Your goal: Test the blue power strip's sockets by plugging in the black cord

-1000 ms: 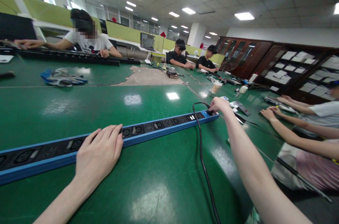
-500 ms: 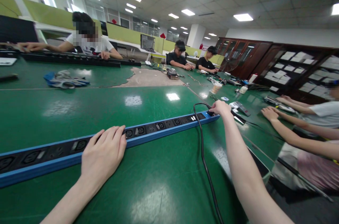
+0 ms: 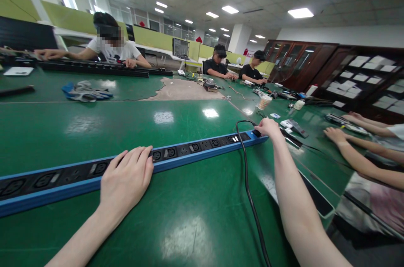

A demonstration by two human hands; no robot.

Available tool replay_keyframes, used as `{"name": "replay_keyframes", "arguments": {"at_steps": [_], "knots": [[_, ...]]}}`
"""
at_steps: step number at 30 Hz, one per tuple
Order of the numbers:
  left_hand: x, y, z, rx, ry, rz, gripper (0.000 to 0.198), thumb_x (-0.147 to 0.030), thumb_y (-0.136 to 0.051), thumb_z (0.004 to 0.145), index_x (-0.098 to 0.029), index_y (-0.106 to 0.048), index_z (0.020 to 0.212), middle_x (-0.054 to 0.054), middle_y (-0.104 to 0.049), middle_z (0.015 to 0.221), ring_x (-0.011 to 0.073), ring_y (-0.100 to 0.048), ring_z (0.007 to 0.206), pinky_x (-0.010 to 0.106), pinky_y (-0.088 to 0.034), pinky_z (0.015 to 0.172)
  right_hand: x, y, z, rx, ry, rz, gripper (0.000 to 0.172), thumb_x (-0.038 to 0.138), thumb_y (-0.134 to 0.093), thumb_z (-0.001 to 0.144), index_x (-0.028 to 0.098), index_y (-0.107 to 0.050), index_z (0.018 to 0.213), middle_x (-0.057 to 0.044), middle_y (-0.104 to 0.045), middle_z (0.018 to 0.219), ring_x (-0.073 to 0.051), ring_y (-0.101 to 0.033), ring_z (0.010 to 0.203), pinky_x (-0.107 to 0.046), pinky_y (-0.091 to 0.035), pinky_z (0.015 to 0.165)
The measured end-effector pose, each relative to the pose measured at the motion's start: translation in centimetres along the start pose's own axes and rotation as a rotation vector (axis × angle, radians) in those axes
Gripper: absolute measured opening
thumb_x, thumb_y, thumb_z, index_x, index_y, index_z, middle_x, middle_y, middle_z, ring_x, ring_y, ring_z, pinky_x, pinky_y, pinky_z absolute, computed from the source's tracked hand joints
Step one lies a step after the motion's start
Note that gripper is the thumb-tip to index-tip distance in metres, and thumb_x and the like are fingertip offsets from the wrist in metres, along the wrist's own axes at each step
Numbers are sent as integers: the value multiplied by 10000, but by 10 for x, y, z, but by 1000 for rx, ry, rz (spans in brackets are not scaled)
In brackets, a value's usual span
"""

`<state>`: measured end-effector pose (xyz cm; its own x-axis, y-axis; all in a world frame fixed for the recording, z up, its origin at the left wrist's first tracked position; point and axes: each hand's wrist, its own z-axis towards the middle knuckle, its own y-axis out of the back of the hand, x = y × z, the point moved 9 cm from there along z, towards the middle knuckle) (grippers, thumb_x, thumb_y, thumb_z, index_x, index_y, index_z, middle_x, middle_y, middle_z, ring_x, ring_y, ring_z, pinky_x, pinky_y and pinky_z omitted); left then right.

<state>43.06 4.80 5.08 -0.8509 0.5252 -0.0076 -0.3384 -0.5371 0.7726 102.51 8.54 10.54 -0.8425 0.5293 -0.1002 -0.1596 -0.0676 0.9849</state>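
Note:
A long power strip (image 3: pixel 189 157) with a blue casing and a row of black sockets lies diagonally on the green table. My left hand (image 3: pixel 126 181) rests over its middle, fingers curled across the top and thumb along the near side. At the strip's far right end, my right hand (image 3: pixel 268 127) pinches a black plug (image 3: pixel 257 133). The plug sits at the end of the casing; how deep it goes is hidden by my fingers. From there a black cable (image 3: pixel 247 178) loops back over the strip and runs down towards me.
Blue-and-grey gloves (image 3: pixel 86 91) lie at the far left. Beyond my right hand are a plastic cup (image 3: pixel 264 102), a white bottle (image 3: pixel 298 105) and small devices. A dark flat device (image 3: pixel 317 195) lies beside my right forearm. Another person's hands (image 3: pixel 336 136) rest at right.
The camera has turned slightly, so the whole scene sits a little further right. Both hands keep their places on the strip and the plug.

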Motion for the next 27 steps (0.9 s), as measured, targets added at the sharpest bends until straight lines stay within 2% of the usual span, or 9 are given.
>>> {"name": "replay_keyframes", "arguments": {"at_steps": [4,10,13,19,24,27], "knots": [[-1,1,0,1,-1,2,475,-324,-473,1045,-141,-598,1465,158,-669,1426,333,-615,1323,509,-362,1213,2,1,-3,-15,-19,-20,370,453,-642,932,147,-849,962,-183,-794,890,-286,-756,922,-340,-556,832],[-1,-1,0,3,3,5,487,-323,-463,1048,-138,-584,1481,170,-653,1447,338,-602,1342,517,-351,1221,6,2,-5,6,92,-99,385,443,-612,952,132,-839,967,-194,-800,974,-294,-750,977,-334,-545,842],[0,-3,-1,5,5,2,487,-323,-462,1049,-131,-583,1479,173,-648,1452,339,-595,1352,515,-344,1226,7,-1,-4,14,77,-106,384,431,-618,955,116,-829,1017,-212,-795,1017,-302,-751,985,-340,-548,843],[-1,-1,-1,10,-2,-10,477,-321,-450,1053,-135,-583,1472,168,-651,1449,341,-592,1354,517,-340,1228,9,3,-12,-123,-28,-82,422,440,-628,983,86,-790,1147,-276,-751,1157,-350,-728,1112,-391,-532,932],[-1,1,1,14,1,-12,478,-325,-455,1050,-125,-589,1462,178,-657,1434,347,-602,1332,521,-347,1216,7,1,-13,-38,87,-118,407,470,-586,1016,125,-788,1093,-224,-773,1112,-308,-728,1078,-359,-518,918],[-2,1,1,18,-11,-9,475,-323,-450,1051,-127,-592,1459,174,-665,1426,347,-615,1306,522,-355,1205,2,0,-8,4,107,-149,396,473,-592,1007,135,-793,1053,-207,-778,1091,-305,-732,1045,-352,-517,882]]}}
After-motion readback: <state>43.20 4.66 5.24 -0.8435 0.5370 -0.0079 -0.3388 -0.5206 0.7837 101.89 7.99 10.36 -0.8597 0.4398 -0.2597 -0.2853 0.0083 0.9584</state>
